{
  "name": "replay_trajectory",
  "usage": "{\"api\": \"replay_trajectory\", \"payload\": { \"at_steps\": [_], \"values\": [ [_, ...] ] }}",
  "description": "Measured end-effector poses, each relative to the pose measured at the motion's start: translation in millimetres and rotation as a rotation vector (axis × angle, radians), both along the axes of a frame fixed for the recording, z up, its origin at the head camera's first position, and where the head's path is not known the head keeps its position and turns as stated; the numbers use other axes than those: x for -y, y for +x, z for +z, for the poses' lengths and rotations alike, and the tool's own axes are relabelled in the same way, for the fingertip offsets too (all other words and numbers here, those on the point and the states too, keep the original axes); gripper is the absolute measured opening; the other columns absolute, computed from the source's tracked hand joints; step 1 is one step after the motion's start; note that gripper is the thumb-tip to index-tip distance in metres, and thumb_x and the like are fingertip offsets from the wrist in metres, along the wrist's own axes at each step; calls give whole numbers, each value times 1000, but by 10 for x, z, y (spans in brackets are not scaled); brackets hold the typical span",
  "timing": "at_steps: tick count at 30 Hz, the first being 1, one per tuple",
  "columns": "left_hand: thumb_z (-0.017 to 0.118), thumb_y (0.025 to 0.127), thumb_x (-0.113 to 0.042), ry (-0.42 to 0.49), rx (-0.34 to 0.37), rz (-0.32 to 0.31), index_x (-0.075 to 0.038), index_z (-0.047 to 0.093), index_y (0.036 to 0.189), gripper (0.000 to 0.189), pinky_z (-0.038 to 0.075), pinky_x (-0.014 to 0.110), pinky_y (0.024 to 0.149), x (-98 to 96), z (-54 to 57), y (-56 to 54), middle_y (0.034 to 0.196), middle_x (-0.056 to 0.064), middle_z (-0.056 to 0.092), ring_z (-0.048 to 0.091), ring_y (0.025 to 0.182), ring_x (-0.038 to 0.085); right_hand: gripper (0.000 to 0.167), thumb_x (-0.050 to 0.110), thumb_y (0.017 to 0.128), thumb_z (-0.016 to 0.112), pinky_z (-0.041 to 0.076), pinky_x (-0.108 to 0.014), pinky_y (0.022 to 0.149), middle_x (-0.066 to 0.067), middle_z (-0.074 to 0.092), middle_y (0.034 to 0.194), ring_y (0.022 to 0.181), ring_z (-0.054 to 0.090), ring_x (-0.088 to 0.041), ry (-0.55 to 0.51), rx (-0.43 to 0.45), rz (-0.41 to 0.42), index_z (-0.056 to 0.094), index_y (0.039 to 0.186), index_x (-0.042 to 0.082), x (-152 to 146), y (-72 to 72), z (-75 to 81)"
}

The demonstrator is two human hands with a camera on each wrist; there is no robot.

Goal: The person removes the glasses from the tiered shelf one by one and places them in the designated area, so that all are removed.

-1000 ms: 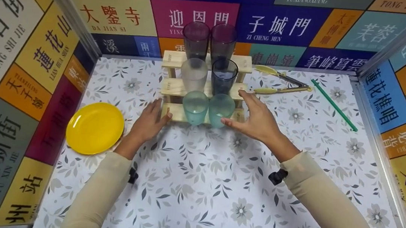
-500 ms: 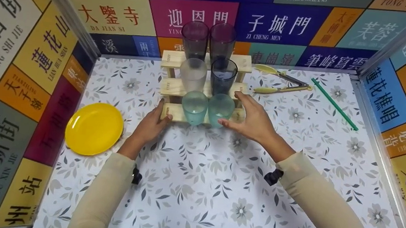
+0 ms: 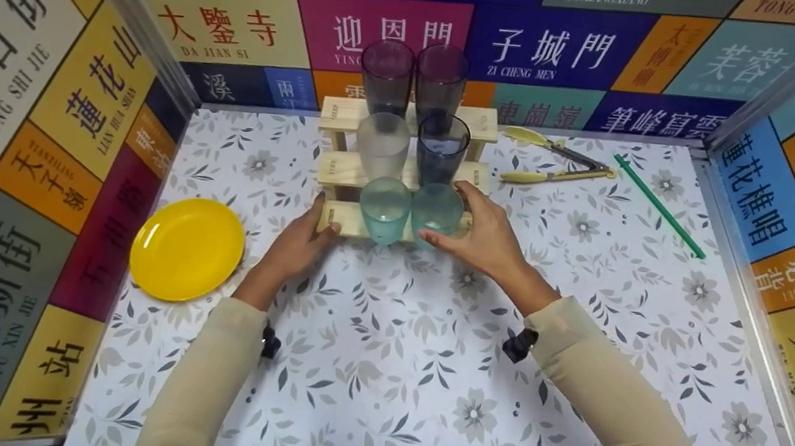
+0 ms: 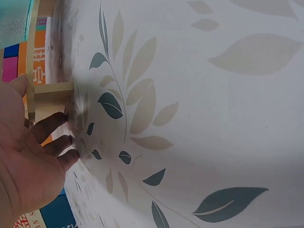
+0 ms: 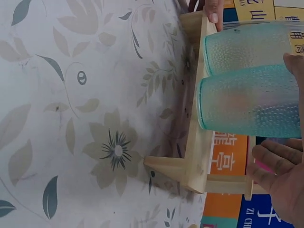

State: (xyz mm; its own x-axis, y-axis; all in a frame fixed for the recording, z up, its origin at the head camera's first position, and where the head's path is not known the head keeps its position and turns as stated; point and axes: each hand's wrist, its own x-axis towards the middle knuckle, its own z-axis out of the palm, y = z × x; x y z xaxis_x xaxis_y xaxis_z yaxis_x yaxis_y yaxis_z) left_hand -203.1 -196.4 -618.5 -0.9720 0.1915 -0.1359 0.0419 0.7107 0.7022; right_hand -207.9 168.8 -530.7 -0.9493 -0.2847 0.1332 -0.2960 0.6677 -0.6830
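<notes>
A three-step wooden rack (image 3: 330, 216) holds several cups in pairs. My left hand (image 3: 300, 246) grips the rack's left end, thumb at the front of the lowest step; in the left wrist view its other fingers (image 4: 59, 145) hang loosely beside the rack. My right hand (image 3: 488, 240) is around the right teal cup (image 5: 247, 102) on the lowest step. Its thumb lies against the cup, and the lower fingers (image 5: 275, 159) stay apart from it, relaxed. Beside it stands the left teal cup (image 3: 384, 210). A clear cup (image 3: 382, 144) and a dark blue cup (image 3: 442, 150) occupy the middle step.
Two purple glasses (image 3: 387, 78) stand on the top step. Right of the rack lie yellow-tipped tongs (image 3: 559, 159) and a green straw (image 3: 658, 206). A yellow plate (image 3: 188, 249) sits at the left on the flowered table (image 3: 382, 369). Printed panels enclose the back and sides.
My right hand has moved left, bringing thumb and fingers closer around the right teal cup. My left hand has moved slightly right, onto the rack's end. The cups keep their places.
</notes>
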Motion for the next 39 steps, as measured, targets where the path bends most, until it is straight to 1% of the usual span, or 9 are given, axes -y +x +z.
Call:
{"api": "replay_trajectory", "payload": {
  "at_steps": [5, 9, 13, 15, 19, 22, 26, 33, 39],
  "values": [
    [45, 118, -53, 4, -7, 0, -8, 9, 179, 84, 32, 57, 134, 2, 9, 9, 178, 25, 34, 39, 164, 43, 102, 64, 83, 93, 59, -58, 103, -16, 71, 146, 122, 74, -37, -51, -19, -12, 52, 162, 13, 45, -10, -70],
    [46, 118, -52, 6, -13, -1, -7, 9, 179, 84, 32, 58, 134, -1, 11, 8, 178, 25, 34, 39, 164, 43, 102, 60, 82, 96, 62, -55, 100, -16, 71, 146, 122, 75, -36, -80, -25, -12, 53, 161, 11, 74, -16, -113],
    [44, 118, -52, 0, -7, -3, -7, 8, 179, 84, 31, 58, 135, -6, 12, 1, 178, 26, 33, 39, 164, 44, 104, 59, 82, 96, 61, -57, 99, -21, 68, 149, 117, 75, -40, -64, -26, -33, 52, 161, 9, 94, -16, -135],
    [45, 118, -51, 11, -2, -6, -6, 9, 179, 84, 31, 58, 135, -7, 19, -6, 179, 26, 33, 38, 164, 44, 103, 59, 82, 95, 61, -59, 99, -23, 67, 150, 117, 75, -41, -57, -20, -42, 52, 161, 9, 101, -15, -138],
    [47, 118, -50, 33, 13, -10, -7, 11, 179, 83, 31, 58, 135, -1, 36, -23, 179, 24, 33, 38, 164, 43, 99, 59, 84, 94, 63, -58, 99, -23, 67, 150, 125, 73, -42, -71, -6, -43, 53, 159, 9, 112, -19, -137],
    [47, 117, -53, 30, 44, 0, -10, 11, 179, 84, 31, 59, 135, 3, 46, -36, 179, 24, 33, 38, 164, 44, 97, 58, 85, 94, 64, -57, 98, -23, 67, 150, 129, 71, -42, -80, -5, -39, 54, 159, 9, 111, -24, -143],
    [45, 117, -56, 25, 82, 18, -13, 11, 180, 83, 31, 61, 134, 4, 54, -47, 179, 24, 33, 39, 163, 47, 96, 58, 84, 94, 64, -56, 97, -22, 69, 147, 127, 72, -41, -87, -17, -36, 55, 157, 9, 104, -33, -161],
    [42, 119, -54, 6, 75, 37, -15, 14, 180, 78, 36, 64, 129, 1, 24, -60, 175, 26, 40, 47, 157, 50, 95, 56, 83, 96, 64, -56, 98, -22, 71, 144, 125, 73, -41, -88, -20, -39, 56, 156, 9, 91, -11, -155],
    [41, 118, -58, 24, 111, 58, -12, 13, 179, 82, 31, 61, 134, 4, 53, -40, 180, 23, 33, 38, 163, 46, 95, 54, 83, 96, 62, -58, 97, -23, 73, 140, 121, 74, -43, -83, -27, -47, 56, 156, 10, 53, 7, -119]
  ]
}}
